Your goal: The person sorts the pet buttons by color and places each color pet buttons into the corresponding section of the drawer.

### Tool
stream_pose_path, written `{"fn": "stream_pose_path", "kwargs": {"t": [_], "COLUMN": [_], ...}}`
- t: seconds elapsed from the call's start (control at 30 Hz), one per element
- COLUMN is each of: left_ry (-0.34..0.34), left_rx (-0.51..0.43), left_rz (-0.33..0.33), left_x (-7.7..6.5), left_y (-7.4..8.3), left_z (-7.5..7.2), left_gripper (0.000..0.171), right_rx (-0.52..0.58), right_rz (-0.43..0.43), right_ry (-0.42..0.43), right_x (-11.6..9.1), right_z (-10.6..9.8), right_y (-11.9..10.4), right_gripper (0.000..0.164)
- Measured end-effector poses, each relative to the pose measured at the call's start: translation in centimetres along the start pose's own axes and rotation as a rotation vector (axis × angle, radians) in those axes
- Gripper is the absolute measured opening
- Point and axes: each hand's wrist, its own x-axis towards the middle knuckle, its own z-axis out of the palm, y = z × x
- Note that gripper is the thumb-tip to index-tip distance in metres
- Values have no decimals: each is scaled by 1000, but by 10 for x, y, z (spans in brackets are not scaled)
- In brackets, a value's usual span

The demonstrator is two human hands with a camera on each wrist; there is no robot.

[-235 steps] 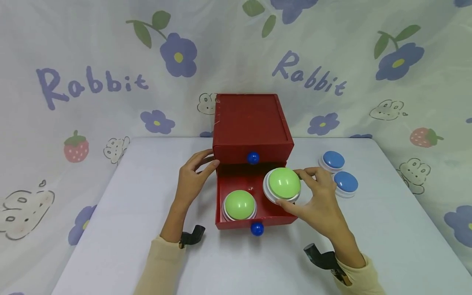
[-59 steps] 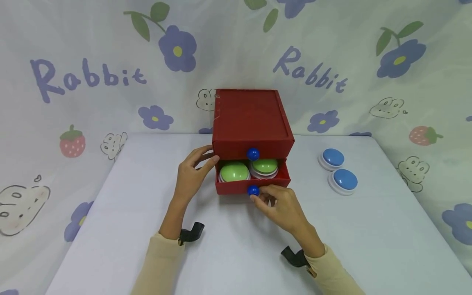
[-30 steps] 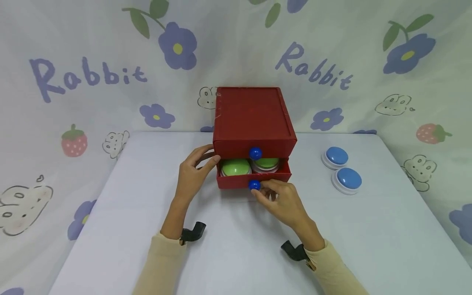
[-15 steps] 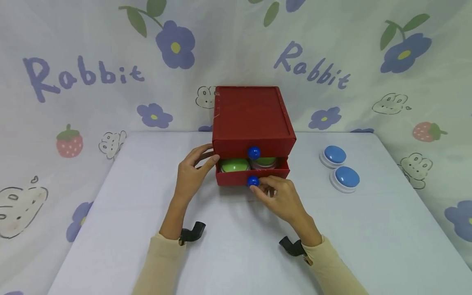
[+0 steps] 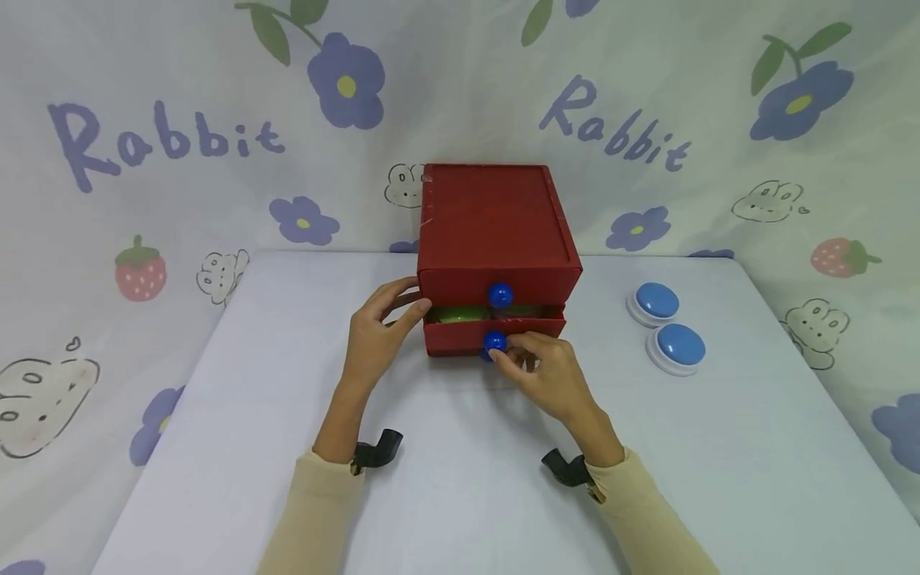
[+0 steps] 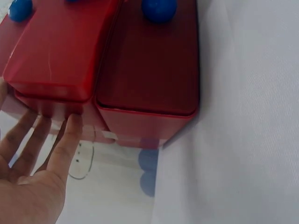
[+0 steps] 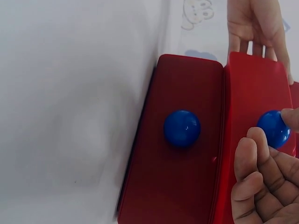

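A red drawer cabinet with round blue knobs stands against the backdrop. Its lower drawer in the head view is partly pulled out. Thumb and index finger of my right hand pinch that drawer's blue knob; the other fingers curl loosely beside it. My left hand rests against the cabinet's left side, its fingers extended onto the red wall. Inside the drawer only thin slivers of two green dome buttons show: the left button and the right button.
Two blue dome buttons on white bases, a rear button and a front button, stand right of the cabinet on the white table. Below the pulled drawer is another closed red drawer with its own knob. A rabbit-print cloth hangs behind.
Earlier my right hand held the right green button over the wide-open drawer. Both green buttons then lay inside, and the right hand has pushed the drawer steadily inward by its knob. Left hand stays.
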Motion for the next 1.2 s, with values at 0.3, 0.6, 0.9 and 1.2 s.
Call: {"fn": "stream_pose_path", "kwargs": {"t": [0.3, 0.6, 0.9, 1.2], "left_ry": [7, -2, 1, 6], "left_rx": [14, 3, 5, 4], "left_rz": [5, 3, -4, -23], "left_x": [-3, -4, -3, -4], "left_y": [0, -1, -1, -1], "left_z": [-1, -1, 0, 1], "left_gripper": [44, 46, 46, 46], "right_rx": [14, 15, 46, 53], "right_rz": [-12, -37, -20, 3], "right_ry": [12, 27, 29, 23], "right_x": [5, 10, 15, 16], "right_z": [3, 5, 5, 6], "right_y": [3, 8, 12, 14], "right_gripper": [15, 15, 14, 14]}}
